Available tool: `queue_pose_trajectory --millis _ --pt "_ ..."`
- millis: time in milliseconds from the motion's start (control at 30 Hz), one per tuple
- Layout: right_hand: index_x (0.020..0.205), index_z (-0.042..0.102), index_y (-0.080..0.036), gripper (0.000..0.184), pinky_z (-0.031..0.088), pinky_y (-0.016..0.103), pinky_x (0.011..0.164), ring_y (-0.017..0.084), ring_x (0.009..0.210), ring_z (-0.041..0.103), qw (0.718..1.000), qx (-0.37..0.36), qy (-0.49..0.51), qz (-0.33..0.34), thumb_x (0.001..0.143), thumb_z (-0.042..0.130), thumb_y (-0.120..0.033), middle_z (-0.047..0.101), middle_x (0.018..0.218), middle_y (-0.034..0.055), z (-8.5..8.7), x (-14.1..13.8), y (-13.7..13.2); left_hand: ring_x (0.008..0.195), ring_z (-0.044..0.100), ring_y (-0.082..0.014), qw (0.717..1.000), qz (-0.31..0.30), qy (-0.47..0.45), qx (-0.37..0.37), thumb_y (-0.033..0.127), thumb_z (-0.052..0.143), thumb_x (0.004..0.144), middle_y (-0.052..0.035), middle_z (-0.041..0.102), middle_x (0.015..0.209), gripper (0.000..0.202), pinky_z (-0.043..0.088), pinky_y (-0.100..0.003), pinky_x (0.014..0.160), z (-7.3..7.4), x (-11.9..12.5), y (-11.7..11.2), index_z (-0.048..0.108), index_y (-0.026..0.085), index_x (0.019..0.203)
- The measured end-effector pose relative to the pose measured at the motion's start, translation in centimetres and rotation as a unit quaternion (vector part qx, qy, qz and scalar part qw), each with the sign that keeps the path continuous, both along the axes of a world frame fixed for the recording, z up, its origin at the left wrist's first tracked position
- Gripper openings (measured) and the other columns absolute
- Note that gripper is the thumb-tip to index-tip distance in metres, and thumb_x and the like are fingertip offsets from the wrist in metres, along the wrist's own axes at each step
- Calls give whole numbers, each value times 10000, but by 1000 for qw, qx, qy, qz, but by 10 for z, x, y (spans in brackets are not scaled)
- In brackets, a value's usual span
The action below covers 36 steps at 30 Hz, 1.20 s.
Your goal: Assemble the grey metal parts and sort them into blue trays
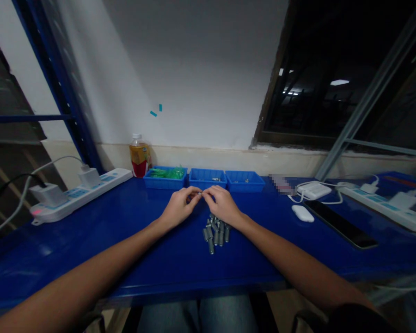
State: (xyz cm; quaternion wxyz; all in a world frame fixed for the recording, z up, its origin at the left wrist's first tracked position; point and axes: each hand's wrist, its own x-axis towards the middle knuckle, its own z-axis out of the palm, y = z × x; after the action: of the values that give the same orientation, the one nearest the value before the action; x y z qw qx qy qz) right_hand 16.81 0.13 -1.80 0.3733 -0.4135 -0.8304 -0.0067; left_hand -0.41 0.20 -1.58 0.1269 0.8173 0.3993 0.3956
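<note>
Both hands meet over the middle of the blue table (131,249), fingertips close together. My left hand (180,206) is closed in a pinch, thumb against forefinger, on a small shiny metal piece (200,193). From the other side my right hand (222,201) pinches at the same piece, which is too small to make out in detail. Just below my right hand lies a pile of grey metal cylinders (216,233), some with a thinner stud-like end. Part of that pile is hidden under my right hand and wrist.
Along the wall stand three blue bins: one with green plastic bags (166,186), a middle bin (208,185) and a right bin (245,187) with small metal parts. A drink bottle (139,159), power strips (86,196), a white case (302,213) and a phone (339,224) flank them.
</note>
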Motion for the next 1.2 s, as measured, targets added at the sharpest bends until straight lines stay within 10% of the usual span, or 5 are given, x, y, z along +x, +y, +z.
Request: queue_pose_trajectory --millis 433,633,800,1200 --pt "885 567 -187 109 389 300 800 181 866 529 998 41 -44 3 875 481 -252 588 868 54 7 -1 -6 664 588 -157 999 17 23 -21 389 300 927 -14 649 700 433 414 -248 654 3 0 -5 603 163 714" --pt "742 541 -185 193 382 287 742 162 790 518 999 32 -16 -10 890 426 -233 563 778 36 7 -2 -6 840 590 -171 999 -19 -1 31 308 417 889 -42 649 901 268 439 -263 741 4 0 -9 539 165 1080" --pt "681 522 -181 281 371 277 698 154 734 503 999 25 -24 4 915 380 -246 540 702 27 5 -3 -3 815 581 -177 997 -15 18 69 283 465 867 -50 654 878 201 428 -285 777 4 0 -10 595 165 965" --pt "919 586 -180 126 397 289 771 179 845 536 996 81 -44 19 879 477 -228 598 866 57 7 -4 -6 669 576 -158 989 -51 -94 -106 435 342 899 -50 649 721 436 442 -252 638 -8 0 10 624 119 799"
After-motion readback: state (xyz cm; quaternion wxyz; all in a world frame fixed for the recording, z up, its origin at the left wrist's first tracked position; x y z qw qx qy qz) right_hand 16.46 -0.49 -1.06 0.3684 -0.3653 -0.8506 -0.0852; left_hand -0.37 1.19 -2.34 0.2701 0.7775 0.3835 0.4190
